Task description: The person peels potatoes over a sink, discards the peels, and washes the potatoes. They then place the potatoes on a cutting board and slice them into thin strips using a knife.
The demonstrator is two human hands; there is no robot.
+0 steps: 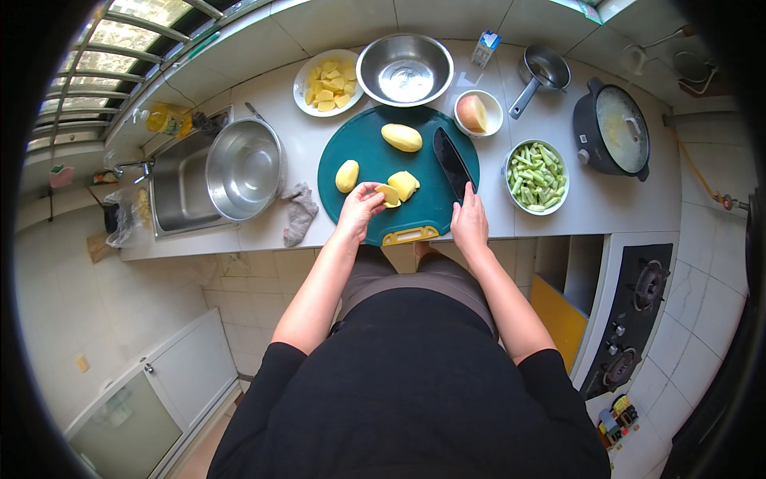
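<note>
My left hand (359, 209) pinches a potato slice (389, 194) above the round green cutting board (371, 135). Just right of that slice lies a cut potato piece (404, 185). Two whole peeled potatoes also rest on the board, one at its left (347, 176) and one near its top (401, 138). My right hand (470, 223) is closed around the handle of a black-bladed kitchen knife (452, 161), whose blade lies over the board's right side, pointing away from me. The handle is mostly hidden by the hand.
Behind the board are a plate of potato slices (300, 90), a steel bowl (405, 69) and a small bowl with a pinkish fruit piece (471, 114). Cut green beans (537, 176), a saucepan (546, 67) and an electric pot (610, 129) stand right. A steel basin (245, 170), grey cloth (299, 214) and sink (185, 185) are left.
</note>
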